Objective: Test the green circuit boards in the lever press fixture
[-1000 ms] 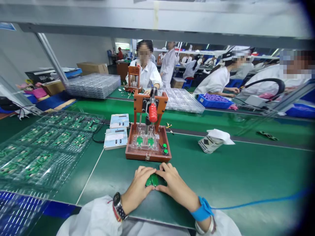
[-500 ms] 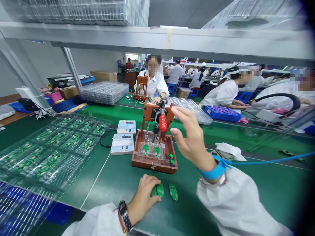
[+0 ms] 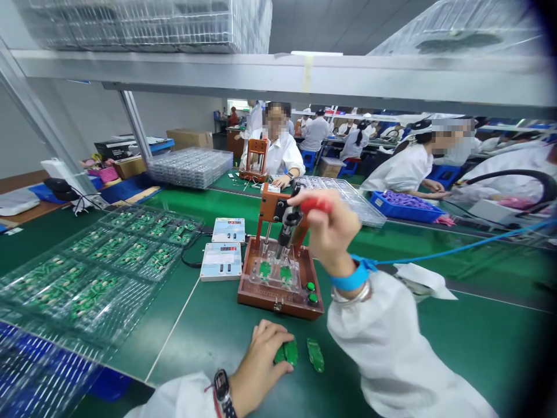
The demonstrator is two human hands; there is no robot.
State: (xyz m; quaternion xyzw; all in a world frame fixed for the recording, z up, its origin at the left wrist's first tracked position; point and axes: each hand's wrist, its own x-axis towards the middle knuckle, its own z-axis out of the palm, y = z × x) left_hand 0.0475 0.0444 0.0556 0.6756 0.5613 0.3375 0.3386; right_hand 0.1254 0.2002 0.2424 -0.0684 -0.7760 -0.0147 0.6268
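Observation:
My right hand (image 3: pixel 333 229) is closed around the red handle (image 3: pixel 317 204) of a toggle clamp on an orange-framed test fixture (image 3: pixel 281 307). Under the clamp, two small green circuit boards (image 3: pixel 286 273) lie in the clear plate of the fixture's brown base. My left hand (image 3: pixel 261 363) rests on the green bench, thumb and fingers closed about a pair of green boards (image 3: pixel 290 352), partly hidden by the fingers. Just right of them a single green board (image 3: pixel 315 355) lies apart. Two green buttons (image 3: pixel 312 297) sit at the base's right front.
Clear trays of boards (image 3: pixel 134 252) spread across the left. Two meter boxes (image 3: pixel 221 261) stand beside the fixture, red digits lit. A blue cord (image 3: pixel 435 253) runs right from my wristband. A shelf beam (image 3: pixel 261 72) crosses above. A co-worker (image 3: pixel 278 151) sits opposite.
My right hand has gone from open beside the clamp to gripping its red handle, which has swung up and right. Red digits now show on the meters. My left hand keeps its hold.

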